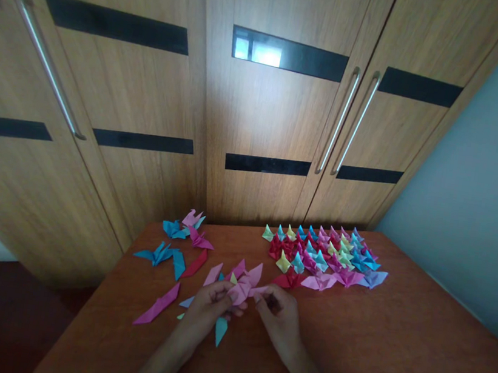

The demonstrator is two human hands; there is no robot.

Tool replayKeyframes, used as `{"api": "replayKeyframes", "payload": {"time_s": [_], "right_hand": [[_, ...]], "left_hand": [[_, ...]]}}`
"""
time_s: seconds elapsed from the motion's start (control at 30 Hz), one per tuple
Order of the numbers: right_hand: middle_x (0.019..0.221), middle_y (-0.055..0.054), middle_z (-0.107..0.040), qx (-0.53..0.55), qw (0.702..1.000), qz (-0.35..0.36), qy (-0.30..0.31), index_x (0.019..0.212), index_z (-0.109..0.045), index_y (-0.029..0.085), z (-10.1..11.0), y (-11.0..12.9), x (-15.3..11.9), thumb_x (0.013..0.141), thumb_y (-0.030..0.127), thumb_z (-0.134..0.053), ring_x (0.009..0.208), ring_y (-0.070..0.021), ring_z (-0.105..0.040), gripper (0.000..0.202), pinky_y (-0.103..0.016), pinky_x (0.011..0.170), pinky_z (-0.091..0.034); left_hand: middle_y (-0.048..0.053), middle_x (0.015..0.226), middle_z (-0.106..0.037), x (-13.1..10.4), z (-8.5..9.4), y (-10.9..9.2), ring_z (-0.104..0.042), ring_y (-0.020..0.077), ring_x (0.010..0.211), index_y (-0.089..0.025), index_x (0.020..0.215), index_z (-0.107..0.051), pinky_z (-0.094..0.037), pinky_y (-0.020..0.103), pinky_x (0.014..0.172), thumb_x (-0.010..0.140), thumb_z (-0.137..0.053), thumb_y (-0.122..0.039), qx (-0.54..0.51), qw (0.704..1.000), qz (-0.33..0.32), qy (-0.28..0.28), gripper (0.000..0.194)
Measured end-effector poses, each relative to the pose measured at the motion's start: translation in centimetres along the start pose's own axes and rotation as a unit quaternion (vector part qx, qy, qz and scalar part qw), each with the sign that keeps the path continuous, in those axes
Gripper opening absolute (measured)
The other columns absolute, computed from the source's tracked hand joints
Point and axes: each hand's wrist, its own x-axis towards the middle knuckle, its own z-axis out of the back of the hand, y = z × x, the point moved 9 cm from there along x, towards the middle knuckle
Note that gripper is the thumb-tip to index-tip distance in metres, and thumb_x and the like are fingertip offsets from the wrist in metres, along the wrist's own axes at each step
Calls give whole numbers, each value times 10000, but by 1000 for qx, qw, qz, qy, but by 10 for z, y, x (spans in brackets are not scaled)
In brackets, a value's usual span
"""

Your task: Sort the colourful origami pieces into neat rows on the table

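A light pink folded paper piece [242, 288] is held up between both hands above the brown table [373, 356]. My left hand [209, 310] pinches its left side. The fingertips of my right hand [278, 317] grip a narrow point on its right. Beneath and around the hands lie several folded papers, among them a teal piece [221, 331] and a pink piece [213, 275], partly hidden by the left hand. A magenta folded strip [157, 305] rests further left.
Rows of colourful folded paper cranes [323, 251] stand at the back right. Looser blue, pink and red pieces, including a blue crane [160, 254], lie at the back left. Wooden cabinet doors [267, 115] rise behind the table, with a wall [472, 197] on the right.
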Motion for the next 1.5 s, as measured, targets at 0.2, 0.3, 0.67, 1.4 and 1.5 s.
{"api": "replayKeyframes", "payload": {"time_s": [0.2,0.3,0.67,1.4,1.5], "right_hand": [[577,13,-565,-63,997,33,-21,689,-654,198,5,12,-2,808,343,-592,521,-117,-489,198,-217,498,-358],[564,18,-545,-93,993,54,-40,663,-625,205,10,17,-1,809,326,-590,507,-116,-485,193,-218,492,-360],[716,-37,-639,-335,909,168,-180,871,-662,186,120,51,-5,835,307,-566,565,-123,-539,159,-227,568,-416],[993,-161,-666,-614,728,-290,-95,955,-661,266,391,-124,4,839,538,-382,807,-315,-641,406,-368,583,-422],[977,-185,-665,-617,732,-275,-89,943,-664,234,384,-121,15,853,513,-377,803,-318,-642,411,-378,599,-427]], "left_hand": [[63,757,-723,3,3,0,-656,192,683,-146,841,-647,-413,242,576,709,-668,-500,18,1000,-17,-5,378],[53,728,-716,1,5,-3,-648,189,665,-150,843,-649,-413,250,583,722,-659,-488,19,999,-31,-17,359],[73,771,-715,-2,8,-9,-617,164,664,-138,874,-650,-404,241,593,820,-548,-498,24,998,-50,-16,378],[59,774,-710,4,15,-2,-620,176,706,-160,882,-660,-426,253,624,796,-551,-517,70,997,-22,-27,383],[60,778,-712,4,16,-2,-618,176,699,-161,866,-659,-427,254,620,787,-559,-519,70,997,-19,-34,380]]}}
